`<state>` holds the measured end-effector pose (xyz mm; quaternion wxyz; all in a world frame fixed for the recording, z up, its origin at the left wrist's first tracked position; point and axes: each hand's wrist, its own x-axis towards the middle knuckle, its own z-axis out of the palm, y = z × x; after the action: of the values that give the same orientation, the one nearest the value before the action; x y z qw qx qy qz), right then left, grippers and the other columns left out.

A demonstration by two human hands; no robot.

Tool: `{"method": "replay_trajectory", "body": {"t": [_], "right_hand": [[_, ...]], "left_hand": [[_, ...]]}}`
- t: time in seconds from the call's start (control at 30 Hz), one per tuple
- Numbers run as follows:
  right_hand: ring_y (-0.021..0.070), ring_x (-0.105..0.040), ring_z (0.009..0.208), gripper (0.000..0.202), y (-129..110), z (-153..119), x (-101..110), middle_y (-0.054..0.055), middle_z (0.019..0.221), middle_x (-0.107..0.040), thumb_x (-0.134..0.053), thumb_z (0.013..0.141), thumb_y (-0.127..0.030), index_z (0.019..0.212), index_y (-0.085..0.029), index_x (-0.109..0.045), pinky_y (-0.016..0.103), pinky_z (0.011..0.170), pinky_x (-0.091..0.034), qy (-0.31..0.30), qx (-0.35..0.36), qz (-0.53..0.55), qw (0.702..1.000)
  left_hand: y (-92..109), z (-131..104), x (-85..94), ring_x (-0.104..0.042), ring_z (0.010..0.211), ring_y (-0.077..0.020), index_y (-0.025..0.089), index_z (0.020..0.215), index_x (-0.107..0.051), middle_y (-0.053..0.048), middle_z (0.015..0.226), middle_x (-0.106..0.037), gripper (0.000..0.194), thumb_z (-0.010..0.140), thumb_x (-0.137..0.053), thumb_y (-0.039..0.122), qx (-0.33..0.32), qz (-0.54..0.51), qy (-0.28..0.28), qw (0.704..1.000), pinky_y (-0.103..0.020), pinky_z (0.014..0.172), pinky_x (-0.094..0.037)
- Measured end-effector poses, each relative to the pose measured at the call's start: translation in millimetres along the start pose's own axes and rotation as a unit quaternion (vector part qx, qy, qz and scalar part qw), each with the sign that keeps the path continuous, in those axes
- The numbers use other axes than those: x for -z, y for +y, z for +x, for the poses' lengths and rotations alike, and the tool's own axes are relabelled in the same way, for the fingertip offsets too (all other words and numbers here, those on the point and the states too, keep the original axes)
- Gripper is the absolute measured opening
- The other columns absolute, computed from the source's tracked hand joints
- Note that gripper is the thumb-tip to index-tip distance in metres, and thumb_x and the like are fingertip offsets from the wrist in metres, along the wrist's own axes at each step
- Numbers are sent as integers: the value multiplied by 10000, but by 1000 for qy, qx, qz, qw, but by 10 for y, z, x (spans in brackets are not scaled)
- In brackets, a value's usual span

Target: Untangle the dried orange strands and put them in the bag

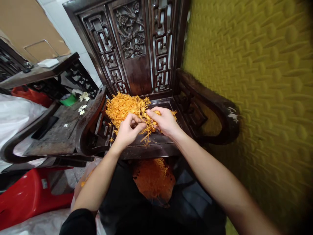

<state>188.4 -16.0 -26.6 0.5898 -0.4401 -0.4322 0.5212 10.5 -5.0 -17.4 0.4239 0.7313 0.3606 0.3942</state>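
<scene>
A heaped pile of small orange flower-shaped pieces [121,106] with thin stems lies on the seat of a dark carved wooden chair [161,140]. In front of the pile, my left hand [129,130] pinches thumb and fingers together at the edge of a tangled bunch of orange stemmed pieces [146,130]. My right hand [166,121] is closed around the other side of that bunch, thumb on top. Some stems hang down between both hands over the seat. The exact piece in my left fingertips is too small to make out.
Curved armrests [217,117] flank the seat, and a yellow textured wall [256,81] rises at the right. Left are a second wooden chair with white flower pieces [82,109], a green roll [68,99] and a red plastic stool [31,195]. An orange-red bag [154,182] sits below the seat.
</scene>
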Motion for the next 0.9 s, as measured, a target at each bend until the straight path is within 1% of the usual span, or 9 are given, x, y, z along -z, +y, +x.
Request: {"method": "replay_trajectory", "body": {"t": [0.07,0.13,0.37,0.5,0.57,0.67,0.73,0.8,0.9], "right_hand": [[83,-445,399,433,-7,-20,-17,-43,564,-567,-797,727,-598,799,-192,-668,228,358,-371,-9,6,-12,1000],[83,-450,389,418,-2,-31,-41,-40,579,-581,-798,736,-585,824,-197,-669,224,343,-356,-19,7,-23,1000],[93,-479,382,492,37,-33,-48,-29,581,-623,-871,650,-563,873,-194,-633,207,307,-308,-26,-26,13,999],[94,-497,404,476,36,9,-5,-14,560,-615,-905,614,-510,817,-165,-649,202,334,-312,-49,-35,4,998],[88,-501,414,460,20,95,79,-14,563,-605,-922,586,-480,775,-152,-661,205,358,-343,11,-6,-16,1000],[73,-491,421,441,-28,251,293,-21,587,-585,-925,569,-451,746,-152,-653,196,359,-331,158,51,-13,986],[77,-509,430,440,-63,299,430,-20,602,-577,-917,582,-453,749,-159,-636,188,342,-298,197,51,7,979],[92,-551,458,458,-87,276,504,-5,623,-592,-914,593,-475,765,-162,-628,183,337,-285,165,25,22,986],[99,-574,488,497,-93,176,487,24,652,-632,-918,598,-509,805,-157,-635,181,345,-278,63,-10,41,997]], "left_hand": [[-34,41,-49,-712,701,-164,210,962,-500,-12,788,-717,433,781,-803,460,67,-125,57,988,-301,703,-564],[-43,75,-86,-671,585,-138,199,998,-510,22,696,-685,499,721,-855,432,103,-179,64,976,-274,624,-555],[73,94,-141,-685,620,-130,190,1044,-496,24,742,-688,582,655,-906,327,122,-202,17,972,-228,559,-546],[120,69,-150,-642,528,-111,182,1019,-506,64,628,-637,600,598,-929,248,136,-206,17,969,-190,491,-477],[140,51,-131,-629,510,-101,164,1013,-550,71,615,-611,559,599,-921,226,158,-217,11,963,-181,469,-447],[154,31,-73,-622,498,-96,148,1006,-604,64,625,-603,513,600,-912,201,190,-226,-4,955,-178,443,-414],[140,28,-30,-601,487,-83,143,966,-627,62,614,-594,452,616,-906,203,188,-224,3,956,-177,441,-403],[112,35,0,-606,509,-80,145,924,-635,53,623,-600,389,648,-897,222,179,-228,14,957,-180,466,-422],[70,56,13,-649,593,-94,155,903,-625,29,699,-641,358,679,-888,247,159,-239,20,958,-197,540,-478]]}}
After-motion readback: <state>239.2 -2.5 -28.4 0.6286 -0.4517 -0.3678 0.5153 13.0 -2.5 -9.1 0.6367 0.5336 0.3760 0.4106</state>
